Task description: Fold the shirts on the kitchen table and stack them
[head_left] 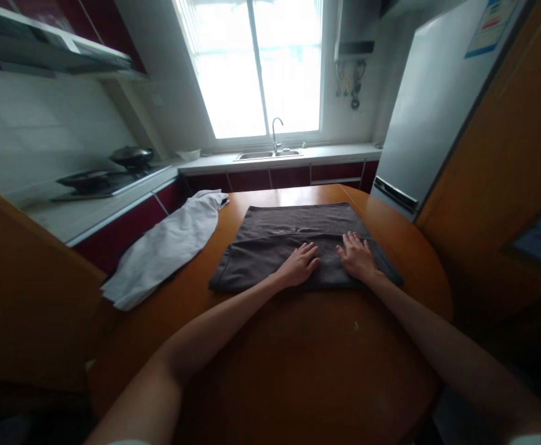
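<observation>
A dark grey-brown folded garment (261,259) lies flat on the wooden table (298,358), its near half doubled over so that an edge runs across the middle. What kind of garment it is, I cannot tell. My left hand (298,264) rests on the folded part near its centre, fingers stretched out. Farther right, my right hand (356,256) presses flat on the same cloth with its fingers spread. Neither hand grips anything. Left of the dark cloth lies a pale grey-white garment (170,250), loosely laid and reaching the table's left edge.
The table has a rounded edge on the right. Beyond it stands a counter with a sink (256,156) and a tap (276,133) under the window. A stove with a pan (132,156) is at left, a fridge (425,99) at right.
</observation>
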